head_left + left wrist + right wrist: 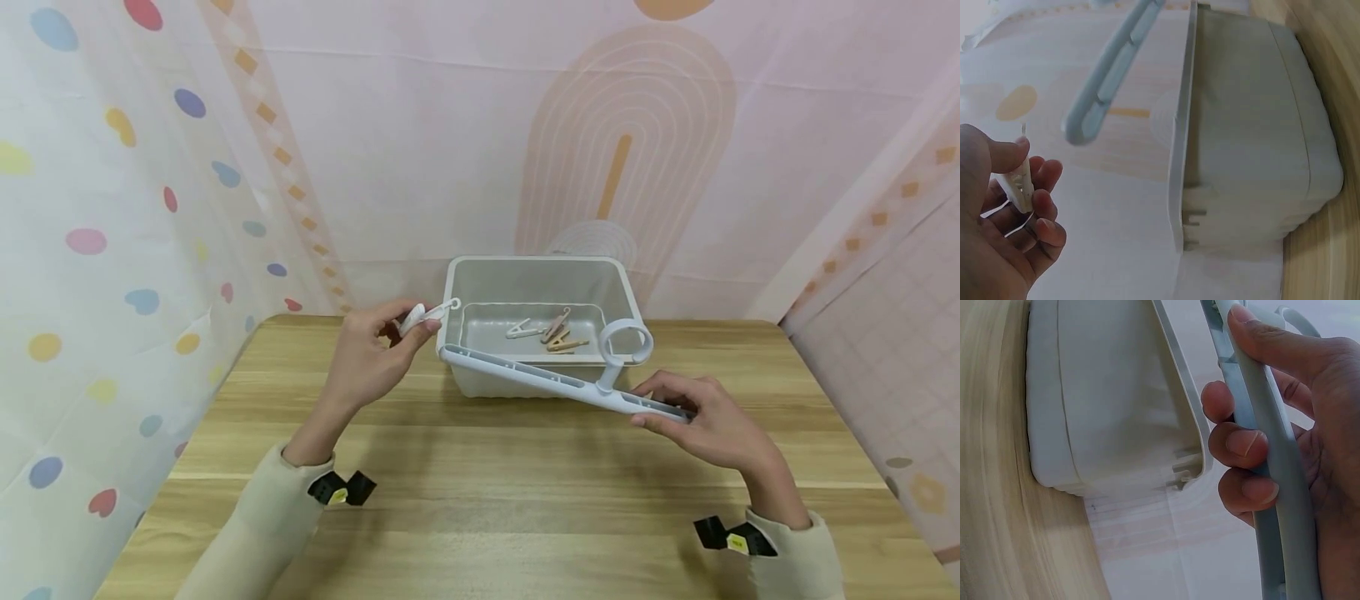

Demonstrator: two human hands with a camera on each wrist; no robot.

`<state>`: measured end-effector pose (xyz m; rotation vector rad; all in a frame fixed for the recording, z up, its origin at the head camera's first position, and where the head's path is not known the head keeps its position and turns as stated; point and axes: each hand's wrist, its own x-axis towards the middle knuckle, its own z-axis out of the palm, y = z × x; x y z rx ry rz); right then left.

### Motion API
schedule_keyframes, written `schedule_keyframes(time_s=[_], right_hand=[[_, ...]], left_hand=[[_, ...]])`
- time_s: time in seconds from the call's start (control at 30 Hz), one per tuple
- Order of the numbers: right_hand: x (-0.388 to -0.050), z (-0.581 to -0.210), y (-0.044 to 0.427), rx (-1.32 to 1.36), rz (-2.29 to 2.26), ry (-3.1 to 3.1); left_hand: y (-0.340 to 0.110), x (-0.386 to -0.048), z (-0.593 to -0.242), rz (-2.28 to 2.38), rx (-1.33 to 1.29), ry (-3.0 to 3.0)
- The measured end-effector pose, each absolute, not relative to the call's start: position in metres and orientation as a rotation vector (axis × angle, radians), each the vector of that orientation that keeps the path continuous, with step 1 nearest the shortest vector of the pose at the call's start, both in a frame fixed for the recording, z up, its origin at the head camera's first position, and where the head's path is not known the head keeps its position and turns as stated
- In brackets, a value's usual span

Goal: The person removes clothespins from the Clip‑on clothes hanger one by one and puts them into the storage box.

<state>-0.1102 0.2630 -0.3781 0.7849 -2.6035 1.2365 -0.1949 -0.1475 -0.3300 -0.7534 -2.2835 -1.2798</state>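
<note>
My left hand (371, 354) pinches a white clothespin (412, 318) between thumb and fingers, its small ringed end pointing right, just left of the bin. In the left wrist view the clothespin (1020, 187) is partly covered by the thumb and fingers. My right hand (712, 423) grips one end of a pale blue hanger bar (517, 372), slotted along its length, with an open ring hook (626, 340) standing up from it. The bar slants across the front of the bin, its free end near the left hand. In the right wrist view, fingers wrap around the bar (1266, 419).
A grey plastic bin (536, 260) stands at the back of the wooden table (487, 500). Several clothespins lie inside, among them a white one (522, 331) and a tan one (566, 343). Patterned cloth (420, 150) hangs behind and at both sides.
</note>
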Motion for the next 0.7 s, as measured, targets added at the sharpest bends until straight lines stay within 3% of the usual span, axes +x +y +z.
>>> schedule_keyframes(time_s=[0.7], right_hand=[[-0.111, -0.378, 0.264, 0.794, 1.227, -2.598]], left_hand=[[-0.139, -0.258, -0.328, -1.308, -0.749, -2.492]])
